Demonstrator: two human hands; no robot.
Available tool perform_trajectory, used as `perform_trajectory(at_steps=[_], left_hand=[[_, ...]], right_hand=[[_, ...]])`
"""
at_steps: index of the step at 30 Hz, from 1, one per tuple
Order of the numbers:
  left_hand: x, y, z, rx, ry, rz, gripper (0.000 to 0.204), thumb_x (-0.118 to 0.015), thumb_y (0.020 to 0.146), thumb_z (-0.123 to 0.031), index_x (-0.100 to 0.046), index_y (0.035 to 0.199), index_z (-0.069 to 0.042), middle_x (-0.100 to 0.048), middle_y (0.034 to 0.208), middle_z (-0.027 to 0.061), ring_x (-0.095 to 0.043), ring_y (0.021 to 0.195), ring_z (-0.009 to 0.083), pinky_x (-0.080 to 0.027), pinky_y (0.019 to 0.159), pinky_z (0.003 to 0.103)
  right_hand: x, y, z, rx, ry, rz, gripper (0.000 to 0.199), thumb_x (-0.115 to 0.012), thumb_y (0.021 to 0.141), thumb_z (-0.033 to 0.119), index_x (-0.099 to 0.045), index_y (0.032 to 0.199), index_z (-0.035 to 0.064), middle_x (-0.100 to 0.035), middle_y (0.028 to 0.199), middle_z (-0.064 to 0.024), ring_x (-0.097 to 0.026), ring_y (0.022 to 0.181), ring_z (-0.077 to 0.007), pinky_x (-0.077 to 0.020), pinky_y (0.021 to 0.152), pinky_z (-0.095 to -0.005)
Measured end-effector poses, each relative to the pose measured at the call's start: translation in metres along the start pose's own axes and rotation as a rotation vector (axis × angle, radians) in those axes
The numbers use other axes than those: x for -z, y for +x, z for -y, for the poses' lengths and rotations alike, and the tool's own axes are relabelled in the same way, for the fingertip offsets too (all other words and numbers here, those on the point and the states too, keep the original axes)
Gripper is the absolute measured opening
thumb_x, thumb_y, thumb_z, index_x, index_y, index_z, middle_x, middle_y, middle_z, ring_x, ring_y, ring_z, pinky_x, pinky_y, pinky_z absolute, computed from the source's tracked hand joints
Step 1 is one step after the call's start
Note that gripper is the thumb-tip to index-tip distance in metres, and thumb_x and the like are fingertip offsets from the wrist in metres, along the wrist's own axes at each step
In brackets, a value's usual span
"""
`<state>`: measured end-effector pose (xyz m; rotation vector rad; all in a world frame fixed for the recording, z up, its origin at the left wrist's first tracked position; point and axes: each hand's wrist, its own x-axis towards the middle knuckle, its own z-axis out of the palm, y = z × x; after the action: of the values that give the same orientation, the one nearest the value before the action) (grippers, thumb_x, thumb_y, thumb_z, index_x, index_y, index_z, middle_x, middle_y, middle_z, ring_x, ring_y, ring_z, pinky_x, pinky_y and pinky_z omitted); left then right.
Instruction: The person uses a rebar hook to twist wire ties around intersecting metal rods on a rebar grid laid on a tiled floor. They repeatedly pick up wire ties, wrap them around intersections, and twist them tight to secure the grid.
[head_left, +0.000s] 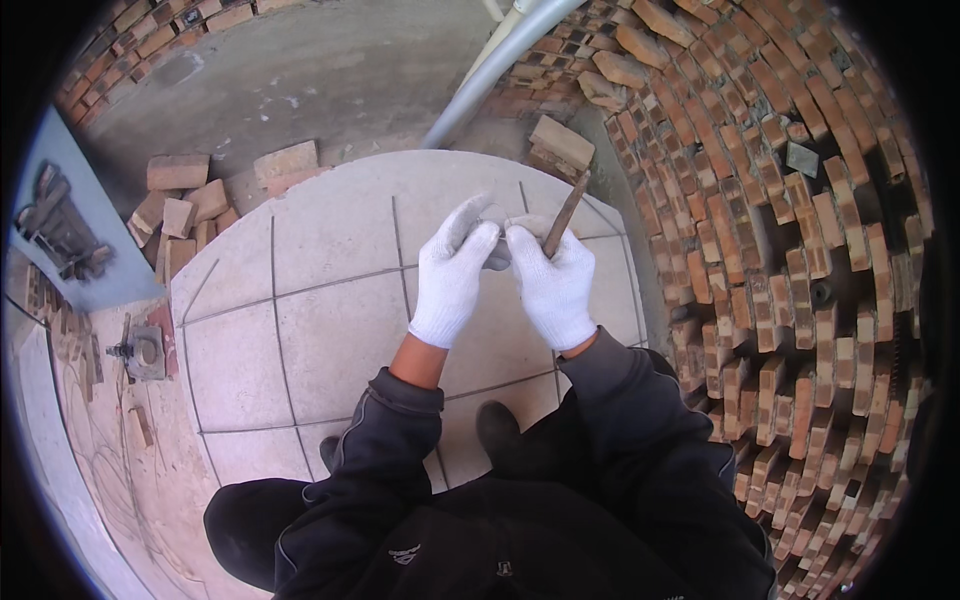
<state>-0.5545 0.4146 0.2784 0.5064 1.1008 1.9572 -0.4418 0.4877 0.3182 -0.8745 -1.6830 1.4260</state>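
Note:
Both my hands wear white knit gloves and meet above a pale slab (335, 350). My left hand (455, 265) has its thumb and fingers pinched together; what lies between the fingertips is too small to make out. In my right hand (550, 280) is a brown, narrow, stick-like tool (567, 213), tilted upward past the thumb. The thumb and forefinger of that hand press together close to the left fingertips. Under my hands, thin dark rods (340, 283) cross in a grid over the slab. A short one (202, 290) lies slanted near the left edge.
Stacked bricks (760, 260) rise along the right side. Loose bricks (180, 210) pile up beyond the slab at the left, near a light blue panel (90, 220). A grey pipe (490, 75) leans at the back by a plastered wall (330, 75). My dark boot (497, 425) rests on the slab.

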Motion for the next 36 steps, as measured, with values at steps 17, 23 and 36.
perform_trajectory(at_steps=[17,23,36], left_hand=[[0.062,0.012,0.019,-0.293,0.688,-0.102,0.033,-0.067,0.110,-0.011,-0.072,0.141,0.000,-0.083,0.105,0.0167,-0.078,0.077,0.0187,-0.061,0.070,0.034],[0.137,0.022,-0.009,-0.091,-0.065,-0.343,0.056,-0.056,0.113,-0.013,-0.045,0.165,0.006,-0.076,0.092,0.0103,-0.070,0.070,0.0161,-0.059,0.067,0.029],[0.114,0.016,-0.015,0.045,0.183,-0.046,0.035,-0.067,0.106,-0.005,-0.072,0.138,0.008,-0.082,0.109,0.0119,-0.078,0.101,0.0185,-0.061,0.095,0.032]], right_hand=[[-0.006,0.025,0.001,-0.141,-0.339,0.190,0.037,-0.071,0.104,0.027,-0.071,0.090,-0.0074,-0.071,0.067,-0.0139,-0.071,0.064,-0.0195,-0.0548,0.063,-0.0374],[0.006,0.055,0.002,-0.294,-0.312,0.128,0.027,-0.071,0.104,0.023,-0.072,0.091,0.0001,-0.072,0.072,-0.0051,-0.060,0.059,-0.0119,-0.0476,0.057,-0.0313],[-0.010,0.043,0.022,-0.538,-0.365,0.501,0.027,-0.075,0.103,0.024,-0.070,0.090,0.0000,-0.067,0.065,-0.0043,-0.051,0.046,-0.0092,-0.0370,0.044,-0.0283]])
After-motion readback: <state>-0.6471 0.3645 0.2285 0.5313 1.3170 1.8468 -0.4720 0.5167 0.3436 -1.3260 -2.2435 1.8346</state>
